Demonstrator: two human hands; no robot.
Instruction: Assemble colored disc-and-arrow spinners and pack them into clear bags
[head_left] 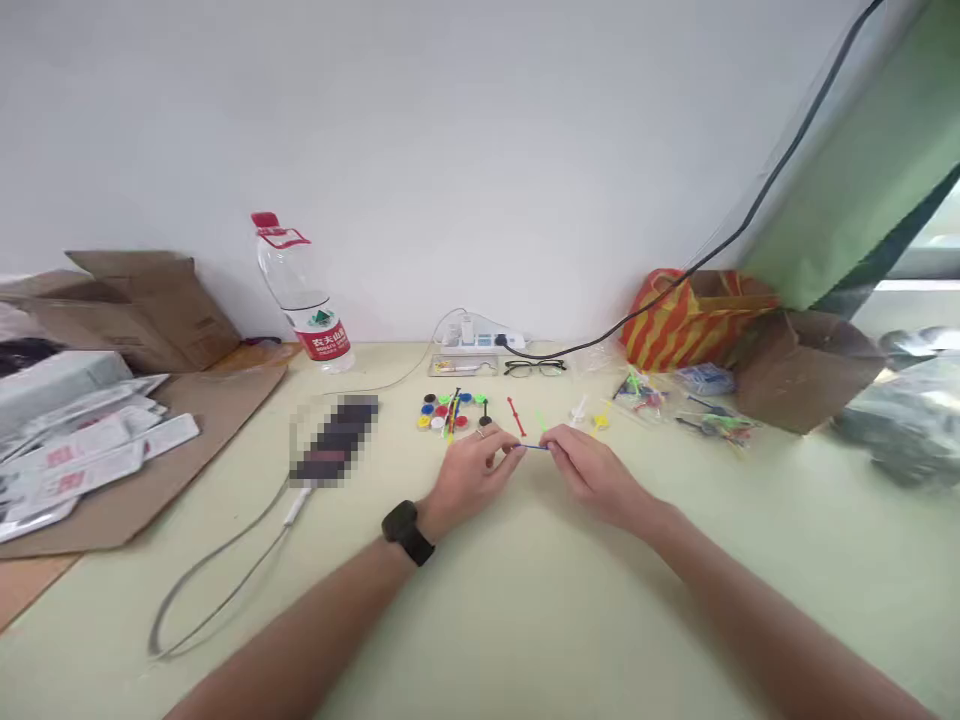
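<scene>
A thin blue plastic rod [534, 447] is stretched level between my two hands above the table. My left hand [474, 472], with a ring and a black watch at the wrist, pinches its left end. At the other end, the fingers of my right hand [589, 470] are closed on it. Just beyond the rod lies a red plastic stick [516, 416] with knobbed ends. Coloured round discs [441, 411] and thin sticks are grouped beyond my left hand. Past my right hand are a white piece [578, 409] and a yellow piece [601, 422].
A power strip [480, 338], glasses [534, 368] and a clear case [463, 366] line the wall. Left stand a large water bottle [315, 310], a pixelated dark object [335, 440] with a cable, and cardboard [225, 420]. Right are bagged parts [716, 425] and an open box [806, 365].
</scene>
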